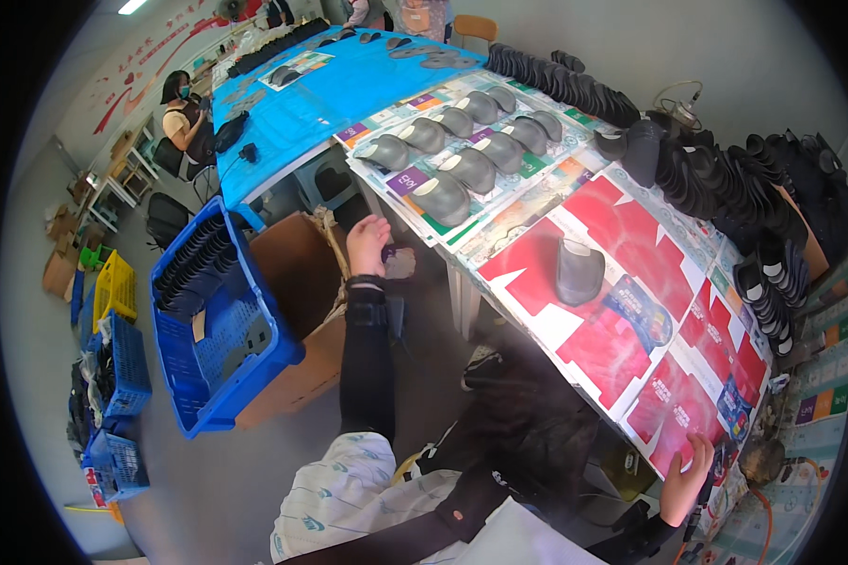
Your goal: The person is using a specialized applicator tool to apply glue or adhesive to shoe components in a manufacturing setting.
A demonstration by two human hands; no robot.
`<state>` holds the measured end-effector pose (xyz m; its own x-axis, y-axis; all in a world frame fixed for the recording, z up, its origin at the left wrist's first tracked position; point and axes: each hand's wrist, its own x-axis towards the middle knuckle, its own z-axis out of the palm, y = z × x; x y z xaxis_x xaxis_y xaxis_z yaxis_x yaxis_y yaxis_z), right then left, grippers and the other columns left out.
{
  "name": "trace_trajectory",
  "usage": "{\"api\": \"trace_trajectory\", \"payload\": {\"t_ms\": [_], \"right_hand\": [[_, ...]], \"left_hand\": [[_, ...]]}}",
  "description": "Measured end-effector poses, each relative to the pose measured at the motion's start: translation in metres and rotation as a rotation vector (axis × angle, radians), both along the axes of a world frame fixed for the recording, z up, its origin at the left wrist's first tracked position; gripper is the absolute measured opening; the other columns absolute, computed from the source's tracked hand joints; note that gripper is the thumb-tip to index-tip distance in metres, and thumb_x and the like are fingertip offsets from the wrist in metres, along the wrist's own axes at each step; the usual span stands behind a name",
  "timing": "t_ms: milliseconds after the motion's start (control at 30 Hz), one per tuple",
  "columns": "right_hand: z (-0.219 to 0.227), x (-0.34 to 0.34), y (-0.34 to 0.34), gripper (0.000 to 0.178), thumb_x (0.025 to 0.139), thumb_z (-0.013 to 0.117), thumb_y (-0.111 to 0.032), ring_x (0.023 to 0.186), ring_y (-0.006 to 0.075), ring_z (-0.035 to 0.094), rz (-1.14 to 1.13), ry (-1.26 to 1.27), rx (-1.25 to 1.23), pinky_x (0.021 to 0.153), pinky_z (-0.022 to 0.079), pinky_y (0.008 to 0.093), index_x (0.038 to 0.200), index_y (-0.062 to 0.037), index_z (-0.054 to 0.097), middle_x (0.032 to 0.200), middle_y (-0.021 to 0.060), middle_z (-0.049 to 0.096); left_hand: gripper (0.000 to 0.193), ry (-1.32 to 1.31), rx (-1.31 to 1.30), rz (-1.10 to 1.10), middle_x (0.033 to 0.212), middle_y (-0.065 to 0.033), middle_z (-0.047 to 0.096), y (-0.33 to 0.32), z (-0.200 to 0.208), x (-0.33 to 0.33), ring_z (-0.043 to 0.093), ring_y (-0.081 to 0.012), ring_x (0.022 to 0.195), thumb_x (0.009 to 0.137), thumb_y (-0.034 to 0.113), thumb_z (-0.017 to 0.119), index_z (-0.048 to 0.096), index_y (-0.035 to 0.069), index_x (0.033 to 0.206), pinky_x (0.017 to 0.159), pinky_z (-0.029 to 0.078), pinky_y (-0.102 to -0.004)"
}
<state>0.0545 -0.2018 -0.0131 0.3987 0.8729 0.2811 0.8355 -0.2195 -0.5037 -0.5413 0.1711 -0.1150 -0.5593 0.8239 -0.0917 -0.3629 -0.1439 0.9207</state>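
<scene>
My left hand (368, 247) is raised in the air near the cardboard box, fingers loosely bent and apart, with nothing visible in it. Low on the right, my right hand (686, 480) reaches over the table's edge, fingers spread above the red printed sheet (584, 348). A dark, handle-like object (702, 504) lies beside it; I see no grip on it. One dark grey, curved shoe-insole piece (580, 272) with a pale patch lies alone on the red sheet. Beyond it, several similar grey pieces (441, 199) sit in two rows on printed sheets.
Stacked black insole pieces (688, 179) line the table's far right side. A blue crate (287, 353) with nested black pieces stands at my left, by an open cardboard box (297, 254). The blue tabletop (301, 113) extends away; a masked person (193, 127) sits at its left.
</scene>
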Motion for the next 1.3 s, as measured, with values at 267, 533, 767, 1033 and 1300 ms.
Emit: {"api": "trace_trajectory", "payload": {"t_ms": [267,533,767,1033,1300], "right_hand": [[-0.005,-0.01,0.013,0.036,0.088,0.06,0.004,0.128,0.0411,0.052,0.064,-0.036,0.002,0.109,0.041,0.0474,0.124,0.0013,0.061,0.134,0.0207,0.056],[-0.009,-0.002,0.002,0.036,0.087,0.06,0.004,0.126,0.0392,0.054,0.032,-0.033,0.029,0.109,0.042,0.0454,0.122,0.0003,0.062,0.132,0.0194,0.056],[-0.006,-0.005,0.006,0.036,0.086,0.059,0.004,0.126,0.0391,0.054,0.036,-0.02,0.022,0.109,0.042,0.0453,0.122,0.0008,0.062,0.13,0.0198,0.056],[-0.008,-0.005,0.001,0.036,0.085,0.059,0.006,0.125,0.0398,0.054,0.02,-0.044,0.032,0.109,0.041,0.0456,0.121,0.002,0.061,0.127,0.0203,0.057],[-0.003,-0.002,-0.004,0.036,0.089,0.073,-0.008,0.124,0.044,0.057,0.055,-0.102,-0.003,0.099,0.051,0.0498,0.124,0.0022,0.067,0.136,0.0254,0.057]], "left_hand": [[0.018,-0.055,0.046,-0.293,0.108,-0.0161,0.071,0.077,0.004,-0.039,0.071,-0.0294,0.099,0.1,0.011,0.059,0.064,-0.002,0.111,0.091,0.06,-0.0412],[0.015,-0.255,-0.269,-0.147,0.097,-0.0111,0.066,0.119,0.031,-0.041,0.066,-0.0267,0.097,0.094,0.014,0.066,0.062,0.006,0.106,0.088,0.058,-0.046],[0.015,0.016,-0.367,-0.234,0.1,-0.0093,0.068,0.156,0.017,-0.041,0.069,-0.0225,0.091,0.094,0.009,0.066,0.063,0.008,0.108,0.087,0.061,-0.0419],[0.026,-0.182,-0.279,-0.376,0.121,-0.0144,0.069,0.176,-0.023,-0.058,0.071,-0.0316,0.108,0.102,0.007,0.059,0.056,0.0,0.127,0.092,0.061,-0.0524],[0.027,-0.173,-0.158,-0.326,0.118,-0.0204,0.066,0.165,-0.036,-0.051,0.07,-0.0383,0.107,0.102,0.007,0.06,0.052,-0.004,0.125,0.092,0.062,-0.0545]]}}
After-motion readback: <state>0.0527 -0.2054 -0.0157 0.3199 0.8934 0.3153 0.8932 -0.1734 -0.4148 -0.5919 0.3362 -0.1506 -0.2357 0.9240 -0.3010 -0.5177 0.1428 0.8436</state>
